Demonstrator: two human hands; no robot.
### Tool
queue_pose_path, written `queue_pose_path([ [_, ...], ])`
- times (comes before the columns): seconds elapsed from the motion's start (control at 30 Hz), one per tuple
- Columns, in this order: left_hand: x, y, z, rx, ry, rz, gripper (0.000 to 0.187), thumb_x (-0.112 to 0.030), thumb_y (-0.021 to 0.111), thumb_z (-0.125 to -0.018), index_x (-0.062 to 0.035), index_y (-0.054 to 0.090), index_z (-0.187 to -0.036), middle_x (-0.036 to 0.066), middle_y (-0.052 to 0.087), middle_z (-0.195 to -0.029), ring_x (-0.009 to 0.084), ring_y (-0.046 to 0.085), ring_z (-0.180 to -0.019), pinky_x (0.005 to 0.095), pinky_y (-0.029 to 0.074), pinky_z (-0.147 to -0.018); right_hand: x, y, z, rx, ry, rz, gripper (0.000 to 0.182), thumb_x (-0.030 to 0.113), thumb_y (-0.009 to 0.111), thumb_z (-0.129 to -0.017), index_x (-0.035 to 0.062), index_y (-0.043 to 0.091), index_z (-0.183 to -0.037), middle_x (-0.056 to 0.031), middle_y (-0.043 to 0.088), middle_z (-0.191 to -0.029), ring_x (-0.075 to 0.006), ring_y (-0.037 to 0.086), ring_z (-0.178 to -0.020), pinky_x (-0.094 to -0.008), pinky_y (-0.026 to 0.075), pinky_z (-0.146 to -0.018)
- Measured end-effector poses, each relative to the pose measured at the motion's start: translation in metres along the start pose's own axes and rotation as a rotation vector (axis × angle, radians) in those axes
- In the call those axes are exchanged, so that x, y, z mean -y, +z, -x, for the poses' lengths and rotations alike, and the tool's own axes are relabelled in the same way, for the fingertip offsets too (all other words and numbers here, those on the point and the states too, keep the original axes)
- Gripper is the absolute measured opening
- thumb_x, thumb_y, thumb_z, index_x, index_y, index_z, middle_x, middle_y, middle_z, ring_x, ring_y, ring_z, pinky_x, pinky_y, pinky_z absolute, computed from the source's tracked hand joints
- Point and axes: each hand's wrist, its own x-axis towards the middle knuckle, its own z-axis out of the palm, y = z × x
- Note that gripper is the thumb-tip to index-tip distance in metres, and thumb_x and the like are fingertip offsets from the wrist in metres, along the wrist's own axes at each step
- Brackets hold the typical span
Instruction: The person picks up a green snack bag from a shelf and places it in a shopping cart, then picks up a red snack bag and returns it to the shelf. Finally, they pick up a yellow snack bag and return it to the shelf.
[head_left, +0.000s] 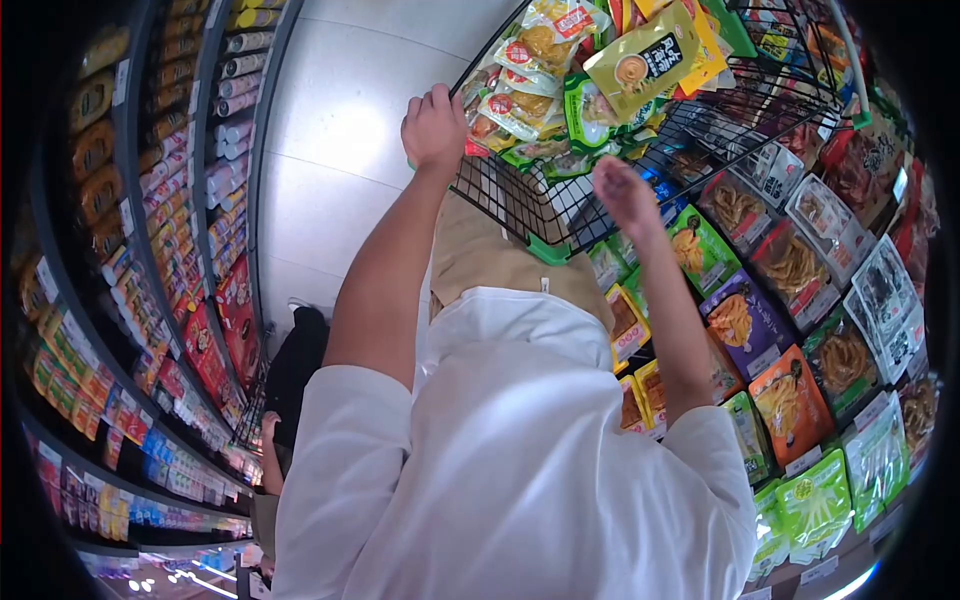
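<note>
My left hand (435, 130) is closed on the left rim of a black wire shopping cart (505, 195) with green corner pieces. Above the cart's near side is my right hand (625, 195), smeared by motion, its fingers seemingly bent; nothing shows clearly in it. In the cart lie clear snack packs with red labels (530, 85), a green-edged pouch (592, 112) and a gold pouch with dark lettering (645, 65). More yellow and red packs are partly hidden behind the gold one.
On the right, a sloped display holds bagged foods, including a purple pack (742, 322) and an orange pack (790, 400). Tall shelves of packaged goods (150, 250) line the left. Pale floor tiles (340, 90) run between. Another person in dark trousers (298, 370) is behind at lower left.
</note>
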Motion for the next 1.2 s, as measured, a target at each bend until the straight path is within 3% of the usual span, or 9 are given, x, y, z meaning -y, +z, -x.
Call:
queue_pose_path([
  [0.1,0.000,0.000,0.000,0.003,-0.006,-0.007,0.022,-0.033,0.052,-0.091,-0.0110,0.054,-0.087,0.007,0.063,-0.075,0.0251,0.058,-0.075,0.0390,0.048,-0.063,-0.038,0.045,-0.005,0.052,0.042,0.208,0.024,0.015,0.051,-0.089,0.0042,0.055,-0.110,-0.0085,0.060,-0.111,-0.0187,0.057,-0.102,-0.0346,0.044,-0.092],
  [0.2,0.000,0.002,0.000,-0.001,0.000,-0.024,0.023,-0.033,0.052,-0.090,-0.0111,0.053,-0.086,0.007,0.063,-0.074,0.0249,0.057,-0.075,0.0391,0.048,-0.063,-0.086,0.031,-0.074,0.158,-0.523,1.092,0.035,0.015,0.053,-0.086,0.0027,0.051,-0.119,-0.0144,0.055,-0.120,-0.0238,0.053,-0.113,-0.0386,0.041,-0.098],
  [0.3,0.000,0.005,0.001,-0.008,-0.005,-0.010,0.023,-0.034,0.052,-0.090,-0.0111,0.053,-0.086,0.007,0.063,-0.075,0.0253,0.058,-0.075,0.0393,0.048,-0.062,-0.091,0.033,-0.109,-0.062,-0.953,1.624,0.045,0.017,0.056,-0.082,0.0041,0.047,-0.125,-0.0150,0.049,-0.128,-0.0260,0.045,-0.123,-0.0411,0.035,-0.103],
  [0.53,-0.002,0.005,0.002,0.027,-0.019,-0.038,0.025,-0.036,0.052,-0.090,-0.0106,0.053,-0.087,0.007,0.063,-0.076,0.0250,0.058,-0.076,0.0388,0.048,-0.062,-0.069,0.019,-0.076,-0.019,-0.483,2.294,0.040,0.021,0.052,-0.082,0.0094,0.053,-0.121,-0.0085,0.044,-0.134,-0.0222,0.043,-0.122,-0.0521,0.024,-0.105],
  [0.67,-0.001,0.005,-0.001,0.027,-0.025,-0.040,0.025,-0.035,0.052,-0.091,-0.0105,0.054,-0.087,0.006,0.063,-0.076,0.0242,0.058,-0.077,0.0386,0.048,-0.062,-0.095,-0.016,-0.074,-0.093,-0.467,2.427,0.030,0.019,0.054,-0.081,0.0151,0.059,-0.110,-0.0066,0.048,-0.124,-0.0251,0.044,-0.118,-0.0543,0.024,-0.103],
  [0.7,-0.001,0.004,0.001,0.027,-0.025,-0.037,0.025,-0.035,0.052,-0.091,-0.0105,0.054,-0.087,0.006,0.064,-0.076,0.0240,0.058,-0.077,0.0386,0.048,-0.062,-0.099,-0.015,-0.071,-0.149,-0.610,2.402,0.026,0.016,0.051,-0.083,0.0165,0.061,-0.106,-0.0059,0.049,-0.120,-0.0261,0.045,-0.115,-0.0525,0.026,-0.102],
  [0.97,0.001,0.008,0.002,0.032,-0.026,-0.036,0.019,-0.031,0.057,-0.086,-0.0126,0.052,-0.086,0.002,0.063,-0.080,0.0218,0.057,-0.080,0.0370,0.048,-0.064,-0.096,0.001,-0.094,-0.259,-0.851,2.298,0.024,0.021,0.046,-0.087,0.0139,0.069,-0.089,-0.0049,0.055,-0.110,-0.0229,0.048,-0.109,-0.0478,0.032,-0.098],
  [1.07,0.002,0.008,0.005,0.042,-0.025,-0.029,0.020,-0.031,0.057,-0.085,-0.0127,0.052,-0.086,0.003,0.063,-0.080,0.0220,0.057,-0.081,0.0371,0.048,-0.064,-0.088,0.007,-0.097,-0.164,-0.698,2.365,0.018,0.019,0.053,-0.082,0.0139,0.068,-0.093,-0.0041,0.059,-0.105,-0.0224,0.053,-0.103,-0.0461,0.034,-0.096],
  [1.2,0.001,0.004,0.003,0.035,-0.012,-0.011,0.023,-0.033,0.050,-0.091,-0.0105,0.053,-0.085,0.006,0.063,-0.078,0.0239,0.057,-0.077,0.0386,0.048,-0.064,-0.089,-0.001,-0.096,-0.131,-0.709,2.325,0.023,0.020,0.048,-0.085,0.0140,0.070,-0.086,-0.0018,0.060,-0.106,-0.0229,0.053,-0.104,-0.0459,0.039,-0.093],
])
